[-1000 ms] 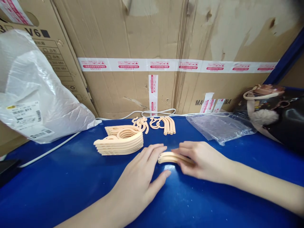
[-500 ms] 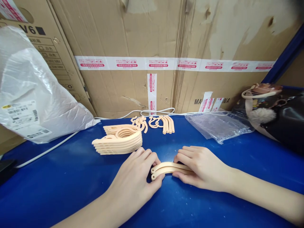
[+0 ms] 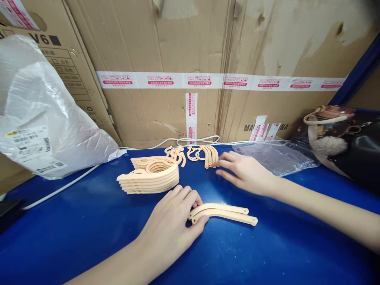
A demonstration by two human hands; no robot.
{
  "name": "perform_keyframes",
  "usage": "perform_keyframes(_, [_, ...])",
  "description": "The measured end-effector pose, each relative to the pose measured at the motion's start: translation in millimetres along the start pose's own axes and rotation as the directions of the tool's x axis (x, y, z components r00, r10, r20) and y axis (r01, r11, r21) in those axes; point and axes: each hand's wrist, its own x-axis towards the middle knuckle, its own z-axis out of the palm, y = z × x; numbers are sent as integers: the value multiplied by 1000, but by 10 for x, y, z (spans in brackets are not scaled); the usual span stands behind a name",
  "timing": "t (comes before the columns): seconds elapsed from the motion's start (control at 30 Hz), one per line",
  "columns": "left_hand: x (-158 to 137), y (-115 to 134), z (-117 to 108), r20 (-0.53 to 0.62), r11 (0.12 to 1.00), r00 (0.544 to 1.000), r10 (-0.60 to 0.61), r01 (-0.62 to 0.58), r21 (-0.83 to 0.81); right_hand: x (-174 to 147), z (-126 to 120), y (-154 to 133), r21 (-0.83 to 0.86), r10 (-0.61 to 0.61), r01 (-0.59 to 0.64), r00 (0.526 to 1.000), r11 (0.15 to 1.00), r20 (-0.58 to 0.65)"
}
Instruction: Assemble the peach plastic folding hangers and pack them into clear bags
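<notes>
Between the thumb and fingers of my left hand are the left ends of two curved beige plastic hanger arms. The pair lies side by side on the blue table, with small holes at the ends. Farther back, my right hand has its thumb and fingers apart. Its fingertips are at the right edge of a row of similar curved arms; whether they touch is unclear. Left of that row lie beige hooks and a small heap of hook-shaped pieces. A neat stack of beige hanger parts stands beyond my left hand.
A large cardboard box with printed tape walls off the back. A white plastic parcel leans at the left, near a white cable. A clear plastic bag and a dark bag lie at the right.
My right hand has let go of the two curved arms and moved back to the row of arms. My left hand has stayed on the pair, whose right ends now show.
</notes>
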Motion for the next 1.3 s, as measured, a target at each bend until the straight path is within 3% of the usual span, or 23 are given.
perform_keyframes(0.13, [-16, -16, 7, 9, 1000, 1000, -3, 3, -9, 306, 181, 295, 10, -26, 26, 999, 1000, 34])
perform_keyframes(0.27, [-27, -23, -1, 14, 1000, 1000, 5, -5, -1, 465, 332, 396, 33, -17, 15, 997, 999, 75])
perform_keyframes(0.63, [-32, -35, 13, 29, 1000, 1000, -9, 10, -19, 348, 371, 504, 68, 48, -56, 993, 996, 111])
perform_keyframes(1.07, [-28, -15, -15, 21, 999, 999, -32, 32, 7, 654, 316, 391, 13, -11, 10, 998, 1000, 56])
perform_keyframes(1.3, [-47, -9, -8, 54, 999, 998, -34, 33, 22, 843, 393, 345, 72, 35, -41, 996, 997, 87])
